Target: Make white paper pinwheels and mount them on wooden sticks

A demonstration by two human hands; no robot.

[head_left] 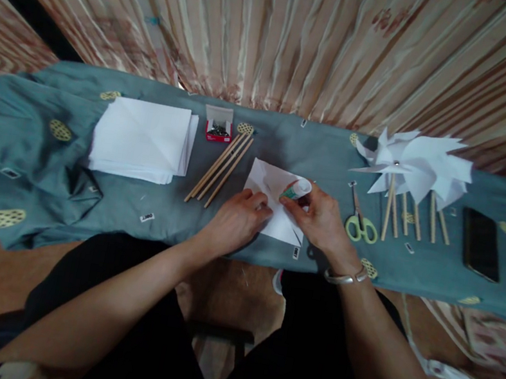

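Paper square (pixel 275 203) partly under both hands; red box (pixel 218 130) contents too small to tell

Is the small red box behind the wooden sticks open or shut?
Open. The red box has its pale lid flap standing up at the back, and small dark metal bits show inside. It sits beside the wooden sticks.

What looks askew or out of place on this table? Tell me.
The cloth is bunched and hangs off the left end. Otherwise nothing stands out: paper stack, sticks and pinwheels lie orderly. The left hand presses the cut paper; the right hand holds a glue stick.
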